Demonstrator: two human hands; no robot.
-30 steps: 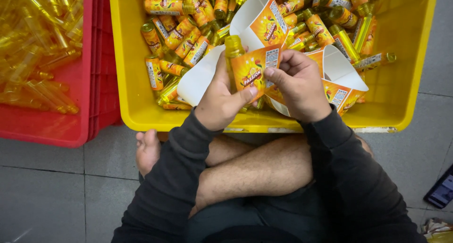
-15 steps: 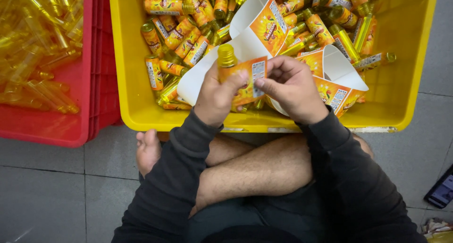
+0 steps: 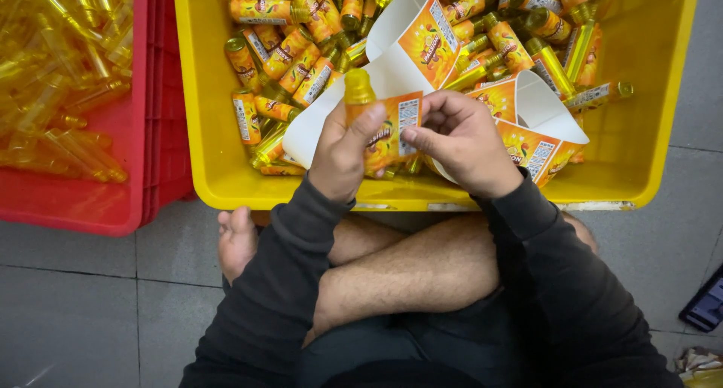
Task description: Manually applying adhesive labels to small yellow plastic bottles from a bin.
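red crate (image 3: 90, 200) of clear yellow tubes (image 3: 64, 79); perhaps a phone (image 3: 704, 307) on grey tiles.

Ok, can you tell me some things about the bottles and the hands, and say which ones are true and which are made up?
1. The left hand holds a small yellow bottle. True.
2. The right hand rests on the floor. False: it pinches the orange label on the bottle.
3. The labelled bottles lie in the yellow crate. True.
4. The red crate is full of labelled bottles. False: its clear yellow bottles look bare.
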